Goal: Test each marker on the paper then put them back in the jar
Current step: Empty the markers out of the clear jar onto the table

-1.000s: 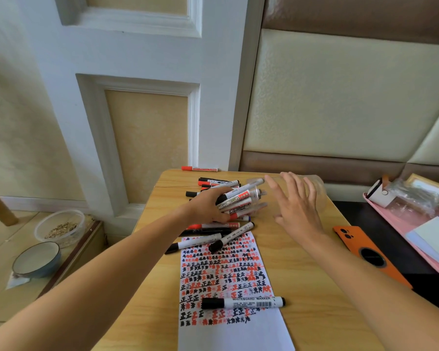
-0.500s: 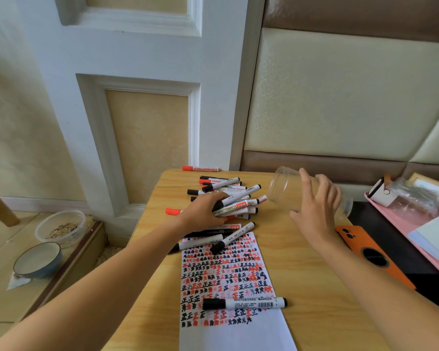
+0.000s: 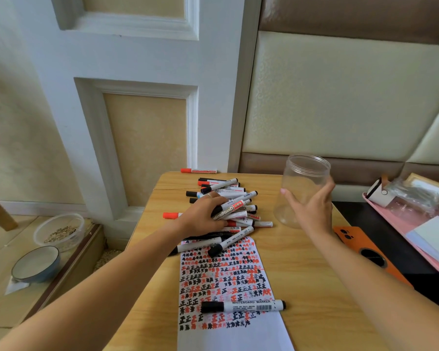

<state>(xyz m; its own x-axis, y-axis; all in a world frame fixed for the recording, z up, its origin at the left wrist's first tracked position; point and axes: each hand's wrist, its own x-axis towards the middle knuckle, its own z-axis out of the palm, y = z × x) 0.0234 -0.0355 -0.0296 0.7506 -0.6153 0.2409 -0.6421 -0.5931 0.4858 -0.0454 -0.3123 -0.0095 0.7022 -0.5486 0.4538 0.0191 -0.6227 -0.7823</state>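
Observation:
A heap of black and red whiteboard markers (image 3: 235, 198) lies at the far middle of the wooden table (image 3: 302, 287). My left hand (image 3: 203, 216) grips a bundle of markers from that heap. My right hand (image 3: 312, 211) holds the empty clear plastic jar (image 3: 302, 183) upright, its mouth up, at the right of the heap. A white paper (image 3: 226, 333) covered in black and red test marks lies in the middle of the table. One black-capped marker (image 3: 243, 306) rests across the paper near me.
An orange phone (image 3: 365, 252) lies at the table's right edge. A pink tray (image 3: 416, 239) with papers and packets sits further right. One red marker (image 3: 198, 170) lies at the far table edge by the wall. Two bowls (image 3: 36, 262) stand on the floor at left.
My right hand has turned the jar from lying on its side to upright and moved it right. My left hand has closed around a bundle of markers in the heap.

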